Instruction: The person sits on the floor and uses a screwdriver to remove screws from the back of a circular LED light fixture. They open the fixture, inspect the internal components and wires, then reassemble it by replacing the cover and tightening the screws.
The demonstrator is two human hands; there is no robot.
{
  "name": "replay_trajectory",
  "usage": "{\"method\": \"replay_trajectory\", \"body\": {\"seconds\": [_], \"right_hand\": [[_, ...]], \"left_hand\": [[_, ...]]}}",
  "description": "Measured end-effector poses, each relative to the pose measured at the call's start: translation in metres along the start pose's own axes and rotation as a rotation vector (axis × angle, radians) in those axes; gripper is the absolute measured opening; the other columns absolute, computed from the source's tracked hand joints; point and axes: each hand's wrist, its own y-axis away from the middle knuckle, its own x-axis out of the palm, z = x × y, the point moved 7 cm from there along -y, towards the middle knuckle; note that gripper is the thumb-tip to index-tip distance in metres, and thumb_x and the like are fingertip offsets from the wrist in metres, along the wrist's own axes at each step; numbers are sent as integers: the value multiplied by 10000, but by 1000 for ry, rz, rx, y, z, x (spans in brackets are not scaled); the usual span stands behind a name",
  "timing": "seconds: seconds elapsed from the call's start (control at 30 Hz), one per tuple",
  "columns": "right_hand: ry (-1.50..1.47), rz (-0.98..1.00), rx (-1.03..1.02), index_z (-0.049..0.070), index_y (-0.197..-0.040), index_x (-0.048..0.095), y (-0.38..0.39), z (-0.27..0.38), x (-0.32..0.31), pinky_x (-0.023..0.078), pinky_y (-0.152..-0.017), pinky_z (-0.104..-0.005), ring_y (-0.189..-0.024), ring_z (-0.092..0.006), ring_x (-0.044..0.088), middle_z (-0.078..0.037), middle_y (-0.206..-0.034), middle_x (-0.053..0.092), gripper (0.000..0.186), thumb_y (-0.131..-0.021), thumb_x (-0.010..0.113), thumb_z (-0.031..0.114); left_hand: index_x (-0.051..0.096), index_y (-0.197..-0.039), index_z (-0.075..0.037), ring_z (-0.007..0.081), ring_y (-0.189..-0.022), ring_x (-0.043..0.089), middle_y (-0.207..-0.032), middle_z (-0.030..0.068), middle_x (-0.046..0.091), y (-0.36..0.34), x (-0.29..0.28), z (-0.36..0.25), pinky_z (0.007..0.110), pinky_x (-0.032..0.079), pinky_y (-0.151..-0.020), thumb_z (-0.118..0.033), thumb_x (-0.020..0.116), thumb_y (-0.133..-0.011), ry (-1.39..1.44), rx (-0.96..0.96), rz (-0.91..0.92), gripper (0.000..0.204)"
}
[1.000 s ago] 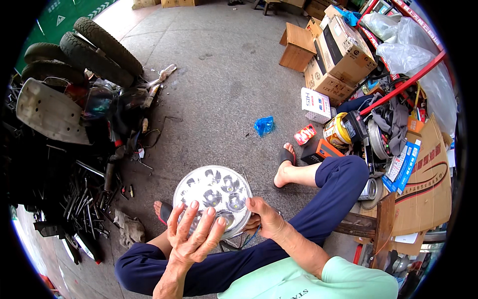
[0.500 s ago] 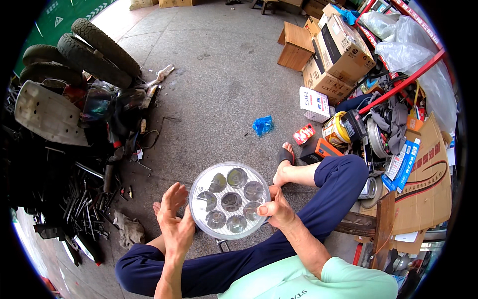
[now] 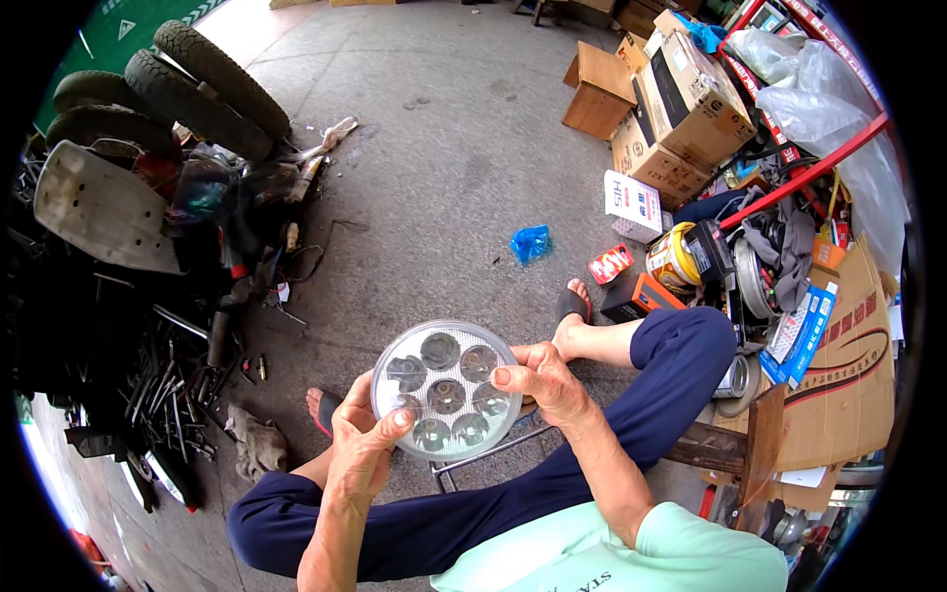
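Observation:
A round lamp (image 3: 446, 396) with a clear rim and several round reflector cups under its lens is held up in front of my lap. My left hand (image 3: 361, 434) grips its lower left side, the thumb lying over the rim onto the lens. On the right side my right hand (image 3: 548, 388) holds the edge, thumb on top of the lens and fingers beneath, partly hidden. The lamp's lens faces up toward me. Below it shows a thin metal frame (image 3: 493, 450) between my legs, partly covered by the lamp and my trousers.
Motorcycle tyres (image 3: 212, 94) and a heap of loose tools (image 3: 173, 385) lie on the left. A grey rag (image 3: 256, 441) is near my left knee. Cardboard boxes (image 3: 691, 109), a yellow bucket (image 3: 673, 255) and a red rack bar (image 3: 809, 170) crowd the right. Blue plastic (image 3: 530, 244) lies ahead.
My left hand has closed from spread fingers onto the lamp's edge. The lamp has shifted slightly left and turned a little, with my right hand still on it.

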Motion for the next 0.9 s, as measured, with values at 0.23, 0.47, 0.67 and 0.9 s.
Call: {"method": "replay_trajectory", "body": {"seconds": [0.23, 0.47, 0.67, 0.9], "right_hand": [[-4, 25, -98, -8, -899, 661, -2, -8, -4, 294, -412, -168, -492, -11, 436, 25, -618, 549, 401, -753, 722, 361], [-58, -69, -63, -12, -847, 656, -12, -18, -2, 249, -408, -178, -486, 4, 406, 40, -606, 531, 415, -795, 683, 399], [-82, -25, 79, 10, -866, 633, -10, -33, -8, 386, -502, -171, -592, -22, 520, 15, -735, 604, 391, -836, 639, 399], [-134, -18, 9, 31, -826, 617, -6, -10, 5, 258, -379, -167, -455, 0, 424, 57, -614, 531, 364, -832, 647, 394]], "left_hand": [[473, -1216, 17, 193, -1025, 554, -1104, 100, 579, 2, 4, -1, 334, 442, -900, -141, 829, -630, -16, -7, -5, 704], [472, -1183, 9, 202, -892, 617, -1043, 121, 588, -5, -8, 5, 348, 550, -735, -235, 755, -720, -62, 12, -33, 595], [454, -1212, 43, 207, -1011, 563, -1071, 122, 591, -4, -10, 15, 344, 452, -892, -183, 791, -694, 41, -106, -61, 658], [424, -1249, -4, 191, -1022, 555, -1121, 97, 560, -3, -2, 18, 339, 449, -904, -130, 853, -590, 42, -100, -2, 796]]}}
